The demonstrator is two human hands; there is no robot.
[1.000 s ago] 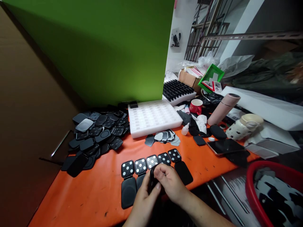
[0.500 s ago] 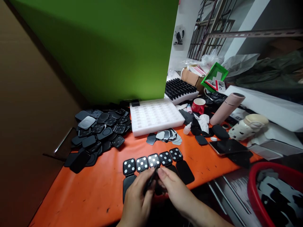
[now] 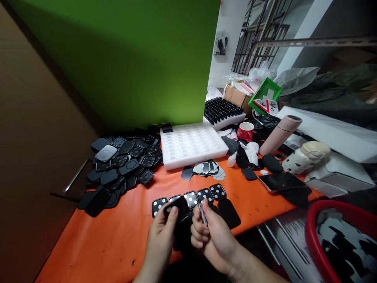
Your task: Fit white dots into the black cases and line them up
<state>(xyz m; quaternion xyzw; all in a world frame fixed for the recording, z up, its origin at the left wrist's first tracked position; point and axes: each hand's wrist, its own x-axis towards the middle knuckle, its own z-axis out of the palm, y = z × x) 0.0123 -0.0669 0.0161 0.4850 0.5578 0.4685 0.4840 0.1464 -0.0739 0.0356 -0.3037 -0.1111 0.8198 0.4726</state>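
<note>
My left hand (image 3: 159, 241) is closed on a black compact case (image 3: 181, 205), tilted over the row on the table, with a pale round spot near the thumb. In my right hand (image 3: 216, 239), a short ridged silver rod (image 3: 203, 214) is pinched between thumb and curled fingers. A row of opened black compacts (image 3: 218, 192) lies just beyond both hands, their square halves marked with white dots. My hands and the held case cover parts of this row. Behind it lie thin grey and black plates (image 3: 207, 169) in an overlapping pile.
A heap of black compact parts (image 3: 126, 161) covers the table's left side. At the back stands a white foam tray (image 3: 194, 145). To the right are a small dropper bottle (image 3: 231, 160), a phone (image 3: 281, 182), a red mug (image 3: 245, 131), a pink flask (image 3: 279, 135) and a red tub (image 3: 310, 239).
My hands have moved apart from where they met. The case in my left hand has turned so its flat face shows, and the silver rod in my right hand has come into view.
</note>
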